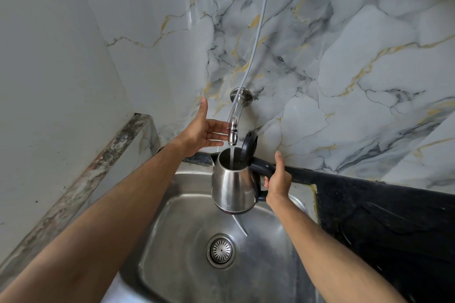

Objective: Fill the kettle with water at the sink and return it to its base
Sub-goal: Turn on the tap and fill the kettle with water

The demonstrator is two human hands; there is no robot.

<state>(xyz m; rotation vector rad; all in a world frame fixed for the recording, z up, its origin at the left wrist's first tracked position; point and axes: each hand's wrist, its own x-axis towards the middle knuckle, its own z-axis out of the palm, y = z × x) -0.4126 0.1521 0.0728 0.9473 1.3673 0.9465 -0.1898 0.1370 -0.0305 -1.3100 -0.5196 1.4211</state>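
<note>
A steel kettle (232, 188) with a black handle hangs over the sink (187, 206), its black lid (249, 144) flipped up. My right hand (278, 178) is closed around the handle and holds the kettle just under the chrome tap (234, 128). A thin stream of water falls from the spout into the kettle's open mouth. My left hand (205, 129) is spread open right beside the tap's spout, fingertips near it, holding nothing. The kettle's base is not in view.
The steel sink has a round drain strainer (220, 250) in its middle. A black stone counter (384, 209) runs along the right. Marble wall tiles stand behind, and a grey hose (258, 32) hangs down to the tap. A white wall closes the left side.
</note>
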